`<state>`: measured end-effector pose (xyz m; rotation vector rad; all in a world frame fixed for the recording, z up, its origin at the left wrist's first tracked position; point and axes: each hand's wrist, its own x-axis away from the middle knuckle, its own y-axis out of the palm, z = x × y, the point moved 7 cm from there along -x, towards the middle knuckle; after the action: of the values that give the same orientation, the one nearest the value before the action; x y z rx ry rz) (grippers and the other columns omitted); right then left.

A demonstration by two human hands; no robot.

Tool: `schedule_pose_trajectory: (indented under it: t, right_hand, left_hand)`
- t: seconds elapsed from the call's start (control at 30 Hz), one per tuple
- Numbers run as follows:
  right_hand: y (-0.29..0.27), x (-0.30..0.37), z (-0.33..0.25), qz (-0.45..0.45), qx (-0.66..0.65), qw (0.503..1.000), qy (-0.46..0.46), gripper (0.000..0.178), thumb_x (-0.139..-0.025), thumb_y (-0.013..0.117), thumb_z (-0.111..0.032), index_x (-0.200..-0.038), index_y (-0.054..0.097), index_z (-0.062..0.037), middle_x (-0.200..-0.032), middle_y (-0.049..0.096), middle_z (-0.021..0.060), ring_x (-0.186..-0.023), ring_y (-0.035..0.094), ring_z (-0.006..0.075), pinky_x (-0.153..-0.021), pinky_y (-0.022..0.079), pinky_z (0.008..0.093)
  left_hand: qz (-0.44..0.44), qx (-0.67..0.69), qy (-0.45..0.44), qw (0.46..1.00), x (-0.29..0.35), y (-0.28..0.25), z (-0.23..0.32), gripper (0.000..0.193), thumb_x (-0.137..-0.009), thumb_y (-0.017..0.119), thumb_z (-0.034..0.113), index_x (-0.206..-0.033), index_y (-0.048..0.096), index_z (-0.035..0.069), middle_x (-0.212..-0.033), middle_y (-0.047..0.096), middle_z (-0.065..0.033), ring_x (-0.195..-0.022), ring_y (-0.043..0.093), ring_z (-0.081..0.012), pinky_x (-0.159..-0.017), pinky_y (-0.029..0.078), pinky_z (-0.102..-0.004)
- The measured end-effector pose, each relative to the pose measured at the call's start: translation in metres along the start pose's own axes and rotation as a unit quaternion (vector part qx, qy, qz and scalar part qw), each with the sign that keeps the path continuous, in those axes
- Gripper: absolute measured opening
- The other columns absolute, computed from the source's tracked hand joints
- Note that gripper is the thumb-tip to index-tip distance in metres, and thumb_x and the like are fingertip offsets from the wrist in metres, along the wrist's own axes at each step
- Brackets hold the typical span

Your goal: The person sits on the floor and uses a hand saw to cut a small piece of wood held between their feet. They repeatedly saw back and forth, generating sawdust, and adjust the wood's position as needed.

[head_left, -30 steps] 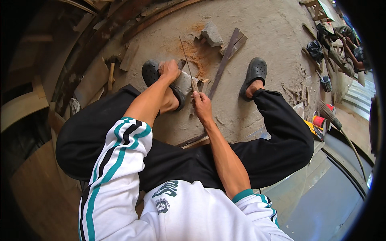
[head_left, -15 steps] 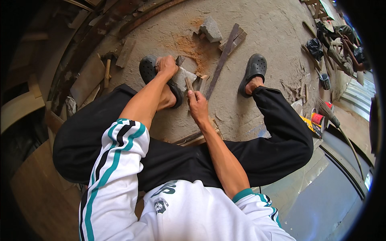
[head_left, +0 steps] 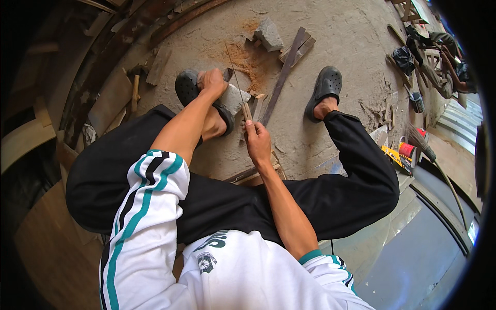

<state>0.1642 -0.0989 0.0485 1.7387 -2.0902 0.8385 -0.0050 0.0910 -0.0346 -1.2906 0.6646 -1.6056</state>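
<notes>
My right hand (head_left: 258,143) is closed around the wooden handle of a handsaw (head_left: 235,73), whose thin blade shows almost edge-on and points away from me. Farther left, my left hand (head_left: 212,82) grips a dark piece of wood (head_left: 227,75) over a pale concrete block (head_left: 234,98). The fingers partly hide the wood. The blade passes close to the wood's right end; whether they touch, I cannot tell. My left clog stands beside the block, under the left hand.
Orange sawdust (head_left: 243,59) lies beyond the block, near another concrete chunk (head_left: 268,34). A long dark wood strip (head_left: 283,77) slants across the floor to the right. Wood scraps (head_left: 160,66) line the left side. A brush (head_left: 421,144) and cans stand at right; another person sits far right.
The saw blade now shows as a long thin line reaching past the block. My right hand has shifted slightly right and nearer me. My left hand stays on the wood.
</notes>
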Motion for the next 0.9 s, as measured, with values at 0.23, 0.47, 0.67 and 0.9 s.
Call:
schedule_pose_trajectory:
  t: [0.23, 0.47, 0.67, 0.9]
  right_hand:
    - [-0.014, -0.016, -0.025, 0.019, -0.055, 0.997, -0.047, 0.04, -0.099, 0.054, -0.038, -0.082, 0.062, -0.0019, -0.059, 0.049, -0.0022, -0.052, 0.043, 0.0068, -0.048, 0.033, 0.0259]
    - [-0.03, -0.018, -0.028, 0.019, -0.071, 0.997, -0.04, 0.039, -0.099, 0.055, -0.037, -0.082, 0.062, -0.0021, -0.058, 0.049, -0.0022, -0.051, 0.044, 0.0063, -0.047, 0.033, 0.0251]
    - [-0.023, -0.02, -0.014, 0.013, -0.07, 0.997, -0.025, 0.04, -0.099, 0.055, -0.037, -0.083, 0.063, -0.001, -0.059, 0.049, -0.0023, -0.051, 0.043, 0.0063, -0.048, 0.032, 0.0253]
    - [-0.012, -0.026, -0.018, 0.011, -0.051, 0.997, -0.065, 0.039, -0.099, 0.055, -0.036, -0.084, 0.063, -0.0016, -0.06, 0.048, -0.0044, -0.052, 0.04, 0.0058, -0.048, 0.03, 0.0246]
  left_hand:
    - [-0.007, -0.009, 0.01, 1.0, 0.005, -0.004, 0.01, 0.02, -0.071, 0.07, 0.012, -0.081, 0.071, -0.005, -0.086, 0.067, -0.0289, -0.088, 0.068, -0.0424, -0.077, 0.052, -0.0469]
    - [0.009, 0.023, 0.042, 0.999, 0.008, -0.016, 0.025, 0.026, -0.072, 0.069, 0.013, -0.09, 0.07, -0.005, -0.095, 0.066, -0.0307, -0.094, 0.065, -0.0462, -0.081, 0.052, -0.0491]
    - [-0.027, 0.0, 0.028, 0.999, -0.001, -0.016, 0.029, 0.028, -0.076, 0.07, 0.018, -0.094, 0.071, -0.003, -0.098, 0.067, -0.0292, -0.097, 0.065, -0.0464, -0.083, 0.052, -0.0492]
    - [0.061, 0.115, -0.062, 0.99, 0.015, -0.003, 0.018, 0.032, -0.087, 0.059, 0.024, -0.096, 0.069, -0.005, -0.099, 0.068, -0.0281, -0.093, 0.065, -0.0456, -0.082, 0.052, -0.0494]
